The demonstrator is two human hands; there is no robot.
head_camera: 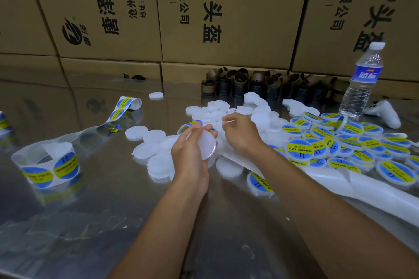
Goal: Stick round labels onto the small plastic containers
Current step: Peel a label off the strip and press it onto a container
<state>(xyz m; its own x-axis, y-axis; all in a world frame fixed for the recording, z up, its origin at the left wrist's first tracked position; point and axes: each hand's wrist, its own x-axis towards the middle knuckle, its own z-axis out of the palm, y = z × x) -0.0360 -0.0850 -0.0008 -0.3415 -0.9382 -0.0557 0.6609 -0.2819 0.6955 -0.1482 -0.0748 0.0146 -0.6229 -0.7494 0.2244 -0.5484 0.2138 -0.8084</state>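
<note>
on the steel desk [90, 222], before stacked cartons [226, 7], a blank container [204, 142] is gripped in the left hand [188, 156]; just right of it, a thin white piece [229, 121] is pinched by the right hand [240, 133]

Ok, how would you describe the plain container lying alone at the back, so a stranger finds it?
Start at the wall of cardboard boxes behind the steel table. Near its foot, just right of the curled end of the label strip, lies one plain white container. Unlike the rest, it lies alone, apart from the pile.
</note>
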